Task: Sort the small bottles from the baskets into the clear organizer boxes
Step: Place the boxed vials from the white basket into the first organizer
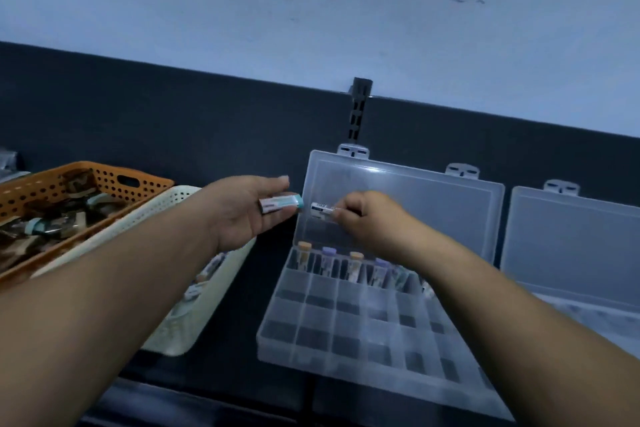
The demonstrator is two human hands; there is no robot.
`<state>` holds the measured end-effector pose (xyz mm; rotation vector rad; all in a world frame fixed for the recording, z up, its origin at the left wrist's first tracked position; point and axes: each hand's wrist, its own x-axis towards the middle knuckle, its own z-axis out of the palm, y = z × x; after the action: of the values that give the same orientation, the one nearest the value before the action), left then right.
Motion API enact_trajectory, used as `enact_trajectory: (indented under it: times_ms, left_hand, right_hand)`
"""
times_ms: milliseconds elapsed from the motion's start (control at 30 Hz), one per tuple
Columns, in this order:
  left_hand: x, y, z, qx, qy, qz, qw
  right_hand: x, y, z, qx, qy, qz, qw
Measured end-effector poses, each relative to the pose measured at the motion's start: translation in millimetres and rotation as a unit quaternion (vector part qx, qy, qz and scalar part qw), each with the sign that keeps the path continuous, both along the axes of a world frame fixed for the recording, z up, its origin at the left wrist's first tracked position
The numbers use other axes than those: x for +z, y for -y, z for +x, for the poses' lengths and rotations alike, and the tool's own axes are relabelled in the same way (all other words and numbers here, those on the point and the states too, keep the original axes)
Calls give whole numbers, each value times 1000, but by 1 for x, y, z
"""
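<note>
Head view — left grip (242, 215) clamped on teal-capped bottle (282, 203), right grip (360, 218) pinching labelled bottle (322, 210) over organizer box (273, 340); probably light, stiff, slick — hold mid-body

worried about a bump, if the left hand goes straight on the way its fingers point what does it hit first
Probably the labelled tube pinched in the right hand, though depth is unclear.

Hole-punched basket (104, 180) far left; fine-mesh basket (187, 198) against its right side, loose bottles (207, 270) inside. Organizer box (346, 340) centre, lid (433, 204) raised behind. Capped bottles (327, 260) upright in rear compartment row. Second organizer box (571, 236) just right. Left hand (242, 215) with held bottle (280, 205) between fine-mesh basket and lid; right hand (363, 218) with another bottle (322, 210) before lid, above rear row.
</note>
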<state>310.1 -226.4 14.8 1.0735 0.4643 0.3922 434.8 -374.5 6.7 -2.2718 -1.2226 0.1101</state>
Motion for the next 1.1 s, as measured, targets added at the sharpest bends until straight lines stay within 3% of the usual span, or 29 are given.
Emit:
enact_trajectory:
  times_ms: [233, 367, 467, 733, 1100]
  left_hand:
    - [-4, 76, 54, -62, -71, 142, 985]
    - [-13, 110, 87, -91, -118, 258, 955]
    - [-15, 130, 108, -97, -107, 342, 929]
    - [-16, 178, 147, -109, -72, 474, 871]
    - [-45, 181, 179, -150, -129, 585, 786]
  right_hand:
    - [2, 99, 47, -44, -41, 64, 996]
    - [-1, 146, 77, -78, -56, 68, 993]
    - [-4, 167, 93, -88, -73, 68, 991]
    - [-12, 191, 122, -89, -56, 54, 993]
    - [-32, 191, 142, -59, -22, -51, 997]
